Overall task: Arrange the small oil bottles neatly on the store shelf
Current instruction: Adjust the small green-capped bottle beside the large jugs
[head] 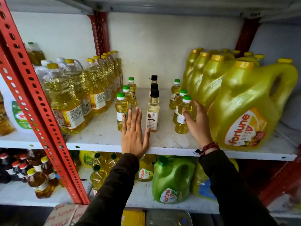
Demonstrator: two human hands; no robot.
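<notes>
Small oil bottles stand in three rows on the white shelf (101, 141). The left row has green caps, its front bottle (121, 110) nearest me. The middle row has black caps, led by a pale bottle (153, 111). The right row has green caps, with its front bottle (183, 115) nearest me. My left hand (134, 137) lies flat and open on the shelf between the left and middle rows, its thumb touching the pale bottle's base. My right hand (197, 123) is cupped around the right side of the right row's front bottle, fingers spread, touching it.
Large yellow Fortune jugs (244, 108) crowd the right of the shelf, right beside my right hand. Medium clear oil bottles (68, 101) fill the left. A red perforated upright (37, 98) slants across the left. A green jug (172, 180) and more bottles stand on the shelf below.
</notes>
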